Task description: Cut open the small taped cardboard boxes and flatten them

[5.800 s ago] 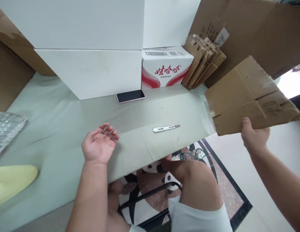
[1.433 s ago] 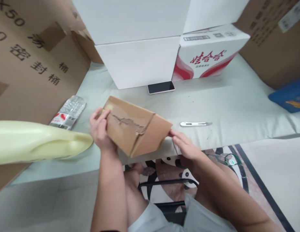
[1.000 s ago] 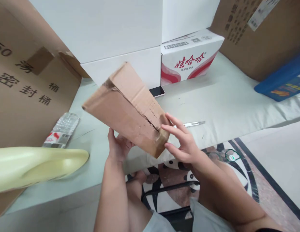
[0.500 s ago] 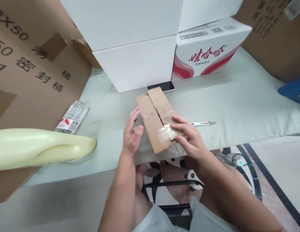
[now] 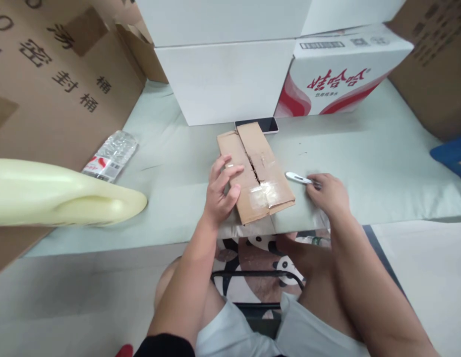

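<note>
A flat brown cardboard box (image 5: 236, 193) lies aslant on the covered table, with a torn slit along its top seam and clear tape across its near end. My left hand (image 5: 221, 193) rests on the box's left edge, its fingers apart and lying over the top face. To the right of the box, my right hand (image 5: 330, 194) is closed on a slim utility knife (image 5: 297, 177) by its right end. The knife's pale handle points left toward the box, and my fingers cover part of the rest.
Behind the box lies a phone (image 5: 267, 124), against white cartons (image 5: 230, 84). A carton with red lettering (image 5: 334, 84) stands at the back right. To the left are a clear plastic bottle (image 5: 113, 153), a pale yellow inflated object (image 5: 67, 196) and a large cardboard box (image 5: 48, 114).
My right hand has left the cardboard box, moved right and taken hold of the utility knife. My left hand has come onto the box's left side. The view has shifted slightly.
</note>
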Action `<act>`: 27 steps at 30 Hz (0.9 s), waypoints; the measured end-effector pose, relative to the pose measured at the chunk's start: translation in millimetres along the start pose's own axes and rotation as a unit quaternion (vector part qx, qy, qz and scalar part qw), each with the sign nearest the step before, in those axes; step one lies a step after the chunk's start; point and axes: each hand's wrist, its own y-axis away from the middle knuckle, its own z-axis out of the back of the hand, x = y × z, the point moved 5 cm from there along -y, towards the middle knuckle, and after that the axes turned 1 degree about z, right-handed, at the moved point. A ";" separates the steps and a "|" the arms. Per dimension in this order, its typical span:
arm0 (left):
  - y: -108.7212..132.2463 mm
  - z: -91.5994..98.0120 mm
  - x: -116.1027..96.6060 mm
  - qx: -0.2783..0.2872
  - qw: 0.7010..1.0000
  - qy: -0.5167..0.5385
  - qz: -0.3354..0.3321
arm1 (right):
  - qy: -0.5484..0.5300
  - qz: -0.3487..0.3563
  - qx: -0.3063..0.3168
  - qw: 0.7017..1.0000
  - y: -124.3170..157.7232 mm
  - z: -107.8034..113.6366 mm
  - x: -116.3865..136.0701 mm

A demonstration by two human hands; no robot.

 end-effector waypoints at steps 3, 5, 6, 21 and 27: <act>0.1 -3.7 -3.3 0.005 1.000 -0.012 0.002 | -0.031 -0.057 -0.015 0.998 -4.3 8.3 -4.4; -0.5 -5.4 -5.2 0.007 1.000 -0.011 0.002 | -0.169 -0.098 -0.083 0.977 -1.1 22.5 2.3; -0.8 -6.0 -5.8 0.007 1.000 -0.009 0.001 | -0.273 -0.101 -0.122 0.949 2.4 30.5 9.1; -1.5 -5.1 -4.8 0.003 1.000 -0.001 -0.013 | -0.504 0.223 -0.218 0.805 63.5 97.2 144.6; -2.8 -6.7 -6.9 -0.010 1.000 -0.004 -0.017 | -0.324 0.243 -0.131 0.905 71.0 88.7 153.5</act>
